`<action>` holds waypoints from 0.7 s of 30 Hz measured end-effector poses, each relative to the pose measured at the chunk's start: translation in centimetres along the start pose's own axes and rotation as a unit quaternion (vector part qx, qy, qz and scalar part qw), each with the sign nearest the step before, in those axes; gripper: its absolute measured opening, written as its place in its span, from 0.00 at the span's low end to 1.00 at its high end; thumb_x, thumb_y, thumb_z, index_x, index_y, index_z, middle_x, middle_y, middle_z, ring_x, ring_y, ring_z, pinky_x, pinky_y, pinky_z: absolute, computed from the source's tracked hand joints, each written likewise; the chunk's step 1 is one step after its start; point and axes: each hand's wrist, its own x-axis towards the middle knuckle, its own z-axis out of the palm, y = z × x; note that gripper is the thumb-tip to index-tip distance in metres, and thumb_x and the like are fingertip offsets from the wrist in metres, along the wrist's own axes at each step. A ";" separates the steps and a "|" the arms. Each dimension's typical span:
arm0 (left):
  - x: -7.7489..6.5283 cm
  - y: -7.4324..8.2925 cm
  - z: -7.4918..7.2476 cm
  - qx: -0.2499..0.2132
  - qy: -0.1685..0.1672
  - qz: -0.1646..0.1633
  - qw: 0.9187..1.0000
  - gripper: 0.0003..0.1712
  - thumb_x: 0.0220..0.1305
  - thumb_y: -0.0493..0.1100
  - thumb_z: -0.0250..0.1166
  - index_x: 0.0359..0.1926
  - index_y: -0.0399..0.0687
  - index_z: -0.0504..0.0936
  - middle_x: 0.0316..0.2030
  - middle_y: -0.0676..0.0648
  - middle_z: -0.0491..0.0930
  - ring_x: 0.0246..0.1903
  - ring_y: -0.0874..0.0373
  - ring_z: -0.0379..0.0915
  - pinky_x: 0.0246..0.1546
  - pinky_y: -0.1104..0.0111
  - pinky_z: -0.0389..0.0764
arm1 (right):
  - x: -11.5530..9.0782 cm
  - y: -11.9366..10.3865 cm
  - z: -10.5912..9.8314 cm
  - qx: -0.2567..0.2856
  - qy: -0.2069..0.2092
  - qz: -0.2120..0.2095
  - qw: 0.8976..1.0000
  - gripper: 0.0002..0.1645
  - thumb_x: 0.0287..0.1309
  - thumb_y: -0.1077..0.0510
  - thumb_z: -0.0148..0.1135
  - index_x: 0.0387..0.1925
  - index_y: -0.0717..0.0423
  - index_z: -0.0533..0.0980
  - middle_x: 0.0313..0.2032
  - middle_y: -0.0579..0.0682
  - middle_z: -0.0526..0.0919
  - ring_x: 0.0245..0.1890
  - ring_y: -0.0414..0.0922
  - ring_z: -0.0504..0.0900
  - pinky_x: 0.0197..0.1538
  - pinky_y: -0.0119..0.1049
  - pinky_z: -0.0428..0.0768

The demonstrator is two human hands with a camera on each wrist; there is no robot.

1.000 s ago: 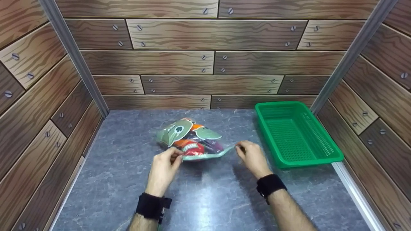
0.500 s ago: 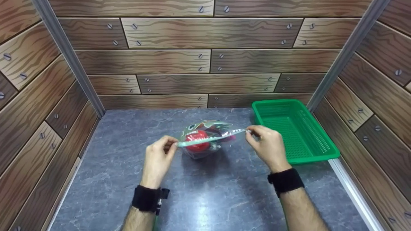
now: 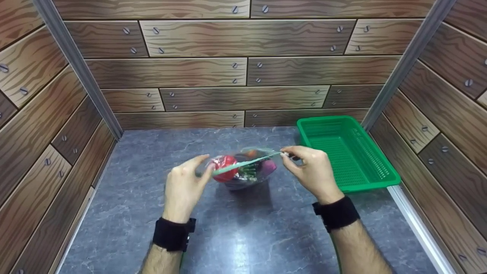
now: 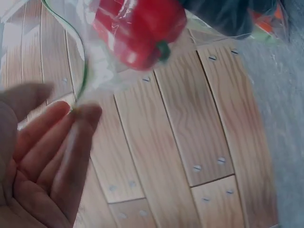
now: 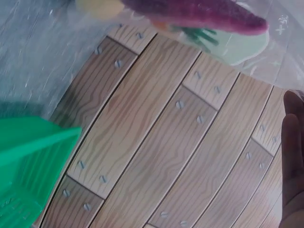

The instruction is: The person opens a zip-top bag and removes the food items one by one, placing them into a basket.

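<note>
A clear zip-top bag (image 3: 243, 182) with a pale green strip along its mouth hangs between the hands, a little above the table. Inside are a red bell pepper (image 4: 142, 28), a long purple vegetable (image 5: 204, 16), something green and stalky (image 3: 248, 172) and a bit of orange. My right hand (image 3: 314, 171) pinches the strip's right end between thumb and fingers. At the other end, my left hand (image 3: 185, 186) has its thumb and index finger spread apart; in the left wrist view its fairly straight fingertips touch the bag's corner.
A green plastic basket (image 3: 380, 184) with slotted walls stands at the back right, close beside my right hand. Wood-patterned walls (image 3: 194, 72) enclose the grey marbled table (image 3: 152, 152) at the back and on both sides.
The bag has been lifted from the table and turned mouth-up, so its contents show from above. The left thumb and finger, pinching the strip's end before, have parted.
</note>
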 end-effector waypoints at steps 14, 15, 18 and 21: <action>0.2 4.8 3.7 0.025 -0.047 0.137 0.989 0.08 0.77 0.47 0.81 0.52 0.56 1.00 0.46 0.53 1.00 0.42 0.52 0.99 0.42 0.57 0.98 | -0.3 -1.8 1.1 0.070 -0.035 0.011 0.997 0.05 0.72 0.65 0.82 0.47 0.57 0.95 0.43 0.54 0.99 0.39 0.46 0.97 0.42 0.42 0.97; 0.2 4.7 3.7 0.022 -0.043 0.141 0.989 0.06 0.77 0.46 0.81 0.51 0.55 1.00 0.44 0.53 1.00 0.40 0.52 0.99 0.41 0.57 0.98 | -0.4 -1.7 1.0 0.084 -0.040 0.022 0.995 0.05 0.73 0.64 0.82 0.48 0.57 0.95 0.44 0.54 0.99 0.40 0.46 0.97 0.43 0.43 0.98; 0.3 4.5 3.8 0.021 -0.036 0.152 0.987 0.05 0.77 0.44 0.81 0.49 0.53 0.99 0.41 0.52 1.00 0.37 0.53 0.98 0.40 0.58 0.97 | -0.8 -1.2 1.0 0.125 -0.055 0.064 0.989 0.08 0.74 0.62 0.81 0.51 0.57 0.95 0.47 0.51 1.00 0.44 0.45 0.98 0.47 0.45 0.99; 0.3 4.4 3.7 0.017 -0.035 0.151 0.988 0.05 0.77 0.44 0.81 0.49 0.52 0.99 0.40 0.51 0.99 0.35 0.53 0.97 0.40 0.58 0.96 | -1.1 -0.7 1.0 0.151 -0.072 0.099 0.981 0.10 0.74 0.61 0.81 0.53 0.55 0.95 0.49 0.49 1.00 0.47 0.44 0.98 0.51 0.42 0.98</action>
